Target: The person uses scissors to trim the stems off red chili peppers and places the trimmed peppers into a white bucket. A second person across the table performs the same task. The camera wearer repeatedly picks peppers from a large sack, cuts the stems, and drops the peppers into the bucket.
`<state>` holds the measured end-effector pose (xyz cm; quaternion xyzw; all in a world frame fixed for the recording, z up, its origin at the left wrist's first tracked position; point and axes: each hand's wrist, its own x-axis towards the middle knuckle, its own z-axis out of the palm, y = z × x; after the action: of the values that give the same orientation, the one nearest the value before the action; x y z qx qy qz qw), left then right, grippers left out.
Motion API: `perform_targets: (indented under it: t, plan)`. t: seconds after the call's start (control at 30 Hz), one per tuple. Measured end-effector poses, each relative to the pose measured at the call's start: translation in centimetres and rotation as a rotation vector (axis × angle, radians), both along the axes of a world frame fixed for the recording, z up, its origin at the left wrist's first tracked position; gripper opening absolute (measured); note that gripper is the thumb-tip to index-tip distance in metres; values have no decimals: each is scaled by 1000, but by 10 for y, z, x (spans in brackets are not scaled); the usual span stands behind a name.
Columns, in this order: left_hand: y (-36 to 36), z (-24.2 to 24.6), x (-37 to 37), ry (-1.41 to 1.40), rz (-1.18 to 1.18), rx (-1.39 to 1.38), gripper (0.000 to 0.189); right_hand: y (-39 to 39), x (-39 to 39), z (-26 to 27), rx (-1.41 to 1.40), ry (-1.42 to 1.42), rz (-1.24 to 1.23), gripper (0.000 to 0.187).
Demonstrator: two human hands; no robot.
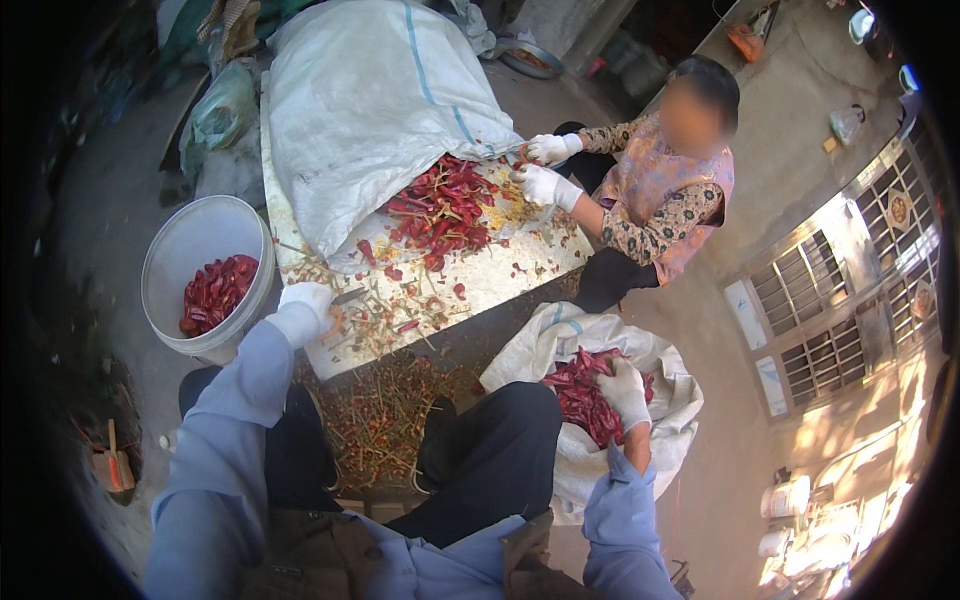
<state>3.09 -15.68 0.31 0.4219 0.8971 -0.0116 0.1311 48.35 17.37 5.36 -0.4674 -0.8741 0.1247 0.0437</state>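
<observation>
My left hand, in a white glove, is closed around the orange handles of scissors at the near left of a pale board. The blades point right over scattered chili stems. My right hand, gloved too, rests in dried red chilies inside an open white woven sack; its fingertips are partly among the chilies, and whether they grip any cannot be told. On the board, a heap of red chilies spills from a large white woven sack.
A white bucket holding chilies stands left of the board. Cut stems cover the floor between my feet. Across the board's right end sits a co-worker with gloved hands at the heap. A metal basin lies behind.
</observation>
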Motion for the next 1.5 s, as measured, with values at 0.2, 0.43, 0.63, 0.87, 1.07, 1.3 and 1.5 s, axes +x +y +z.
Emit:
perform_targets:
  t: [0.2, 0.43, 0.63, 0.87, 1.07, 1.3, 1.5]
  plan:
    - [15, -4, 1, 0, -45, -47, 28, -58, -143, 37, -97, 282, 389, 29]
    - [51, -2, -22, 71, -42, 351, 32, -95, -261, 55, -196, 338, 623, 27]
    - [96, -30, -37, 53, 58, 378, 30, -92, -279, 23, -319, 267, 552, 30]
    - [110, -31, -37, -1, 92, 564, 32, -82, -282, 9, -251, 332, 504, 29]
    - [101, 24, 11, -291, -59, 869, 47, -79, -287, 14, -314, 440, 351, 38]
    - [98, 63, 51, -171, -310, 1103, 46, -83, -295, 10, -809, 904, 237, 36]
    - [91, 87, 37, -992, 67, 1140, 34, -86, -298, 16, -944, 1026, 208, 13]
